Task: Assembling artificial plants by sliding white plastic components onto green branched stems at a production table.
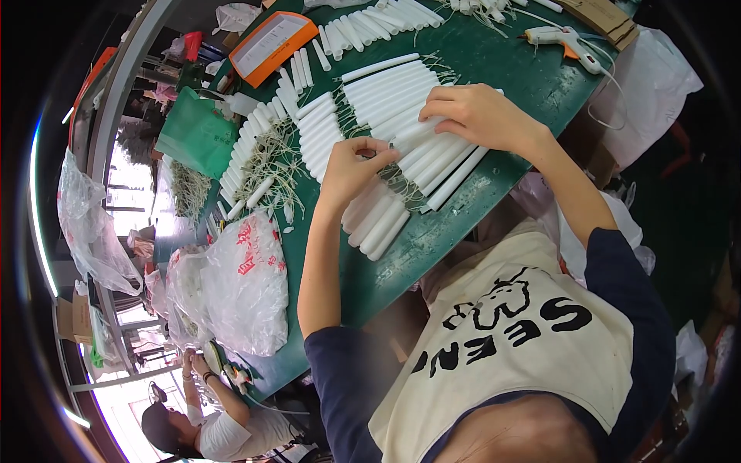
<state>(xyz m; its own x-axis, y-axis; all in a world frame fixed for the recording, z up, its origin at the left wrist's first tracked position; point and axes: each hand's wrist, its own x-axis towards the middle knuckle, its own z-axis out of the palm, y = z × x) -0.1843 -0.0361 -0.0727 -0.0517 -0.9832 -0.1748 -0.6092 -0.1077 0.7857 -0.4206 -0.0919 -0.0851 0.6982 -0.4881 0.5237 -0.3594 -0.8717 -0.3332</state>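
Working over white tubes, left hand at their ends, right hand across their lengths

White tubes are lying side by side in a slanting row on the green table, long axes running lower left to upper right. Pale strings are trailing from their lower-left ends.

Right hand: reaching in from the right, back of the hand upward, fingers curling down over the tubes. Thumb and forefinger are sitting close together at a tube's side; cannot tell whether they are gripping one.

Left hand: reaching up from below, thumb and forefinger bending nearly together. A small dark bit is showing at the tips; cannot tell if it is being pinched.

Key relation: the tubes are lying right of the left fingers, their string ends pointing toward that hand. So the left is the nearer hand to the ends, the right to the upper lengths. The fingertips are facing each other across the row, a little apart.

Around: a smaller bunch of tubes is lying below the left hand, angled much the same way. A second row is lying to its upper left. A white glue gun is resting beyond the right hand.
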